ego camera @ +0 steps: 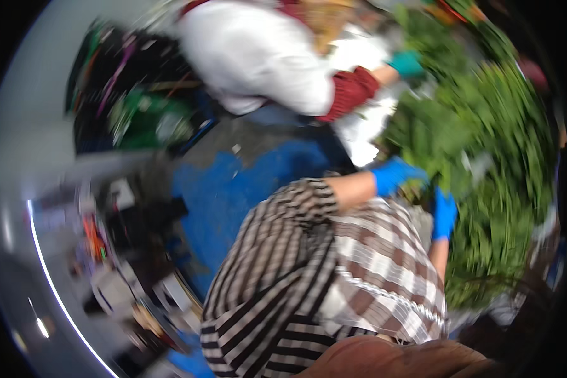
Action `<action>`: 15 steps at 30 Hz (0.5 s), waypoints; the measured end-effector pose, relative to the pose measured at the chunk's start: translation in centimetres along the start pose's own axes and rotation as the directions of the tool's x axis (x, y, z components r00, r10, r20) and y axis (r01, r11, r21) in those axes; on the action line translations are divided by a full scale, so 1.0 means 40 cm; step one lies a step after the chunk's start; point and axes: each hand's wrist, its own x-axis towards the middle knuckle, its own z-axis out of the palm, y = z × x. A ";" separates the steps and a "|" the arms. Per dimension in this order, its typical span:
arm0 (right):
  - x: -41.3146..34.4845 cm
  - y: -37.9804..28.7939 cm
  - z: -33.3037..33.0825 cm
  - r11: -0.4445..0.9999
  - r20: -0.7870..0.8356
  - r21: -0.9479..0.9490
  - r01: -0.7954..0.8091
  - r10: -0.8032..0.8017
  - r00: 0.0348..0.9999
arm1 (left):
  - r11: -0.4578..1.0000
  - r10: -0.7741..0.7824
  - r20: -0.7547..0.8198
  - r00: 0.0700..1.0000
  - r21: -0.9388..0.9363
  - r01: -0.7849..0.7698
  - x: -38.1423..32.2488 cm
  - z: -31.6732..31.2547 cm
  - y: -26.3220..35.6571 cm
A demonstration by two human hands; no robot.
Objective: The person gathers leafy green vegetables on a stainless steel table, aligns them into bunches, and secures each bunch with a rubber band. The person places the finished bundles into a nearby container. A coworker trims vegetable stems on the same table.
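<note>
A large heap of leafy green vegetables (496, 132) lies in front of me, long stems and leaves together. My left hand (396, 177), in a blue glove, bends around a small clump of leaves (410, 190) at the heap's near edge. Close by, my right hand (445, 215), also blue-gloved, points its fingers into the greens. Blur hides whether its fingers close on any stems. Under both hands is my brown and white checked apron (382, 264).
Beside me a co-worker in white with a dark red sleeve (354, 92) reaches a green-gloved hand (408, 64) to the same heap. White sheeting (359, 134) lies along its edge. Blue-painted floor (227, 198) is behind me, with a green bag (141, 120) and dark crates (118, 71).
</note>
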 end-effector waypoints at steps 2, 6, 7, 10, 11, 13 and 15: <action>-0.065 -0.034 -0.034 0.939 -0.027 0.341 -0.041 0.053 0.998 | 0.989 0.146 0.017 0.989 0.006 -0.146 -0.096 0.032 0.007; -0.047 -0.026 -0.069 0.865 0.238 0.444 -0.235 0.139 0.961 | 0.979 0.146 0.046 0.988 0.139 -0.151 -0.138 0.048 0.017; -0.088 -0.095 -0.019 0.840 0.264 0.439 -0.320 0.220 0.939 | 0.968 0.182 0.019 0.983 0.171 -0.183 -0.107 0.054 -0.003; 0.147 0.132 -0.186 0.693 0.469 0.597 -0.404 0.107 0.877 | 0.840 0.453 -0.095 0.886 0.379 -0.389 -0.066 0.059 -0.029; 0.121 0.089 -0.137 0.630 0.450 0.634 -0.448 0.170 0.877 | 0.862 0.429 -0.098 0.898 0.342 -0.375 -0.073 0.049 -0.025; 0.117 0.060 -0.107 0.538 0.441 0.689 -0.485 0.219 0.870 | 0.912 0.361 -0.059 0.931 0.233 -0.339 -0.094 0.053 -0.009; 0.130 0.051 -0.092 0.456 0.455 0.727 -0.513 0.239 0.857 | 0.923 0.351 -0.045 0.935 0.182 -0.338 -0.101 0.051 0.001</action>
